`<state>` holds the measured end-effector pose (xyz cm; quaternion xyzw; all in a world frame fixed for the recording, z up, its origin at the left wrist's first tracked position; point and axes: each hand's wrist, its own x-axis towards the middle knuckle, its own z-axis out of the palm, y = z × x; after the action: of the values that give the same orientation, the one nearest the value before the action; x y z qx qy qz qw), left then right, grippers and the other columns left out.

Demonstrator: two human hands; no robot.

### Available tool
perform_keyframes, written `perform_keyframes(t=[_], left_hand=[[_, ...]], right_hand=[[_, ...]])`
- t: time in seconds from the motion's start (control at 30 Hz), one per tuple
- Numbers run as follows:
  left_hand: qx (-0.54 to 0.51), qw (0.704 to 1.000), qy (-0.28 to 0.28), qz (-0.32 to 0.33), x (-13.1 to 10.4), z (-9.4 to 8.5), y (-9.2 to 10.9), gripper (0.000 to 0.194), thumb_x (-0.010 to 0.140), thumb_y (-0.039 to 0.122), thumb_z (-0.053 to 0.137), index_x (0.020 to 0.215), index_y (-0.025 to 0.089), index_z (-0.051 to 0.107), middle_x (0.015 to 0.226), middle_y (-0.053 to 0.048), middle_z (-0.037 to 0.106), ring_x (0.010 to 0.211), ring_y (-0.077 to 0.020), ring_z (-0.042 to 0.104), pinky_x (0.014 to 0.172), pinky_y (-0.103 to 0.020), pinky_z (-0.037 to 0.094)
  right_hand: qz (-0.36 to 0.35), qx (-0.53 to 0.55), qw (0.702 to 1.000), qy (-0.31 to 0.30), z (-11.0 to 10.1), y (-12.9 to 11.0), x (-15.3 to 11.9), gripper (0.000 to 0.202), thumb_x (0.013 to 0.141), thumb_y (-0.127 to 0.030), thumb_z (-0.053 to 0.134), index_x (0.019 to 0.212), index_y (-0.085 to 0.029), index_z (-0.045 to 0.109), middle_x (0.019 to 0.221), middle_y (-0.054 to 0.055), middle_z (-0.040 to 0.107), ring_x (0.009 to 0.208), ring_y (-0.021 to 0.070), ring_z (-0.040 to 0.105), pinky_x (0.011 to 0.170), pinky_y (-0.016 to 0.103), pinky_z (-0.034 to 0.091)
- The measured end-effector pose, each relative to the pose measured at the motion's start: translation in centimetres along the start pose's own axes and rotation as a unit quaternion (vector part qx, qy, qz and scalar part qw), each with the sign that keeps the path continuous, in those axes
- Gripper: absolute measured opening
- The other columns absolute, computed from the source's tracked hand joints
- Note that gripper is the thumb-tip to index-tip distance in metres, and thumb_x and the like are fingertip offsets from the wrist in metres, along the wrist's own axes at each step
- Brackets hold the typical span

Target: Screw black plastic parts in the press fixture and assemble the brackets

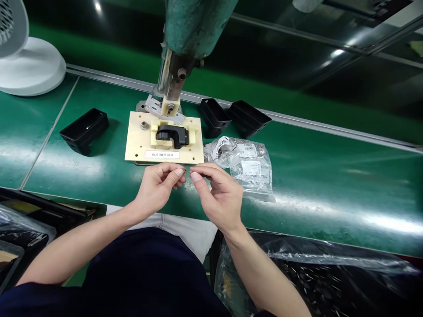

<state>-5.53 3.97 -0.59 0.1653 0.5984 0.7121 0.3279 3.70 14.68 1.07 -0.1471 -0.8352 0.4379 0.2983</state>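
My left hand [161, 185] and my right hand [220, 193] face each other just in front of the cream fixture plate [132, 145]. Thumb and forefinger of each hand are pinched together, the fingertips almost meeting. Whatever lies in either pinch is too small to make out. A black curved plastic part [176, 134] sits in the yellowish holder on the plate, under the head of a green press [194, 31]. Right of the plate, close to my right hand, lies a clear plastic bag [256, 178] with white labels; small pieces show inside it.
Black plastic trays stand on the green bench: one tray [86, 130] at left, two trays [214, 115] [249, 118] behind the bag. A white fan base [36, 68] is at far left. Below the bench's front right edge sits a plastic-lined container [313, 281] of black parts.
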Motion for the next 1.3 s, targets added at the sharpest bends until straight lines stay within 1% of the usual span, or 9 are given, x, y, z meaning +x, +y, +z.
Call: perform_keyframes(t=[0.13, 0.27, 0.37, 0.43, 0.53, 0.7, 0.93, 1.13, 1.3], left_hand=[[0.148, 0.986, -0.022, 0.074, 0.0, -0.7, -0.1, 0.018, 0.085, 0.027, 0.057, 0.074, 0.017, 0.066, 0.065, -0.002, 0.066, 0.058, -0.0138, 0.059, 0.055, -0.026, 0.048], [0.311, 0.928, -0.044, 0.202, -0.1, -1.4, 0.2, 0.018, 0.087, 0.018, 0.05, 0.077, 0.016, 0.065, 0.071, -0.004, 0.065, 0.064, -0.0147, 0.057, 0.06, -0.027, 0.046], [0.331, 0.91, -0.047, 0.245, 0.1, -1.7, 0.2, 0.017, 0.088, 0.016, 0.048, 0.083, 0.016, 0.064, 0.073, -0.003, 0.063, 0.062, -0.0128, 0.055, 0.058, -0.025, 0.045], [0.302, 0.92, -0.031, 0.247, 0.6, -1.9, 0.1, 0.013, 0.088, 0.016, 0.05, 0.088, 0.016, 0.064, 0.077, -0.003, 0.065, 0.064, -0.012, 0.058, 0.058, -0.023, 0.047], [0.274, 0.922, 0.037, 0.271, 2.3, -2.6, -0.1, 0.014, 0.086, 0.015, 0.053, 0.096, 0.016, 0.062, 0.083, -0.004, 0.066, 0.071, -0.0123, 0.061, 0.06, -0.021, 0.05], [0.312, 0.864, 0.145, 0.367, 6.9, -5.1, -0.3, 0.012, 0.083, 0.014, 0.051, 0.089, 0.017, 0.061, 0.085, -0.005, 0.065, 0.078, -0.0154, 0.063, 0.071, -0.027, 0.053], [0.349, 0.853, 0.023, 0.388, 11.5, -6.5, -0.8, 0.033, 0.088, 0.029, 0.053, 0.121, 0.024, 0.051, 0.12, -0.007, 0.063, 0.114, -0.0231, 0.06, 0.1, -0.04, 0.048], [0.342, 0.862, -0.01, 0.375, 12.5, -6.3, -1.2, 0.04, 0.092, 0.042, 0.046, 0.129, 0.027, 0.047, 0.119, -0.007, 0.062, 0.117, -0.0269, 0.059, 0.101, -0.044, 0.047], [0.341, 0.864, -0.016, 0.37, 12.5, -6.2, -1.0, 0.038, 0.092, 0.043, 0.046, 0.126, 0.027, 0.05, 0.112, -0.006, 0.065, 0.113, -0.0259, 0.061, 0.098, -0.042, 0.05]], right_hand=[[-0.027, -0.047, 0.997, -0.048, -0.2, -0.7, 0.8, 0.009, 0.085, -0.013, 0.057, 0.079, -0.018, 0.062, 0.076, 0.001, 0.064, 0.068, 0.0131, 0.06, 0.063, 0.026, 0.051], [-0.048, -0.075, 0.99, -0.112, -0.4, -0.8, 1.3, 0.014, 0.083, -0.009, 0.056, 0.073, -0.018, 0.057, 0.069, -0.001, 0.059, 0.062, 0.0111, 0.056, 0.059, 0.024, 0.047], [-0.069, -0.065, 0.986, -0.135, -0.2, -0.1, 1.8, 0.015, 0.084, -0.007, 0.055, 0.074, -0.018, 0.055, 0.069, -0.001, 0.057, 0.062, 0.0106, 0.054, 0.059, 0.024, 0.046], [-0.092, -0.05, 0.988, -0.111, 0.3, 0.8, 2.5, 0.014, 0.085, -0.007, 0.055, 0.077, -0.019, 0.054, 0.072, -0.001, 0.057, 0.065, 0.0112, 0.055, 0.061, 0.025, 0.046], [-0.125, -0.04, 0.991, -0.014, 1.8, 2.6, 4.3, 0.011, 0.087, -0.011, 0.056, 0.08, -0.019, 0.056, 0.079, 0.002, 0.058, 0.075, 0.0141, 0.058, 0.07, 0.029, 0.049], [-0.141, -0.044, 0.983, 0.106, 5.3, 4.7, 7.6, 0.009, 0.087, -0.018, 0.058, 0.079, -0.019, 0.06, 0.089, 0.005, 0.057, 0.088, 0.0185, 0.059, 0.082, 0.036, 0.051], [-0.103, -0.061, 0.978, 0.171, 8.6, 4.9, 8.2, 0.012, 0.093, -0.025, 0.053, 0.083, -0.019, 0.058, 0.088, 0.004, 0.055, 0.092, 0.0178, 0.06, 0.084, 0.037, 0.052], [-0.051, -0.088, 0.985, 0.139, 9.5, 5.9, 8.0, 0.027, 0.1, -0.04, 0.037, 0.095, -0.021, 0.056, 0.101, 0.008, 0.052, 0.109, 0.0241, 0.056, 0.099, 0.05, 0.045], [-0.002, -0.073, 0.991, 0.109, 9.8, 6.0, 8.1, 0.027, 0.101, -0.038, 0.034, 0.099, -0.022, 0.056, 0.111, 0.011, 0.053, 0.118, 0.0274, 0.05, 0.102, 0.053, 0.041]])
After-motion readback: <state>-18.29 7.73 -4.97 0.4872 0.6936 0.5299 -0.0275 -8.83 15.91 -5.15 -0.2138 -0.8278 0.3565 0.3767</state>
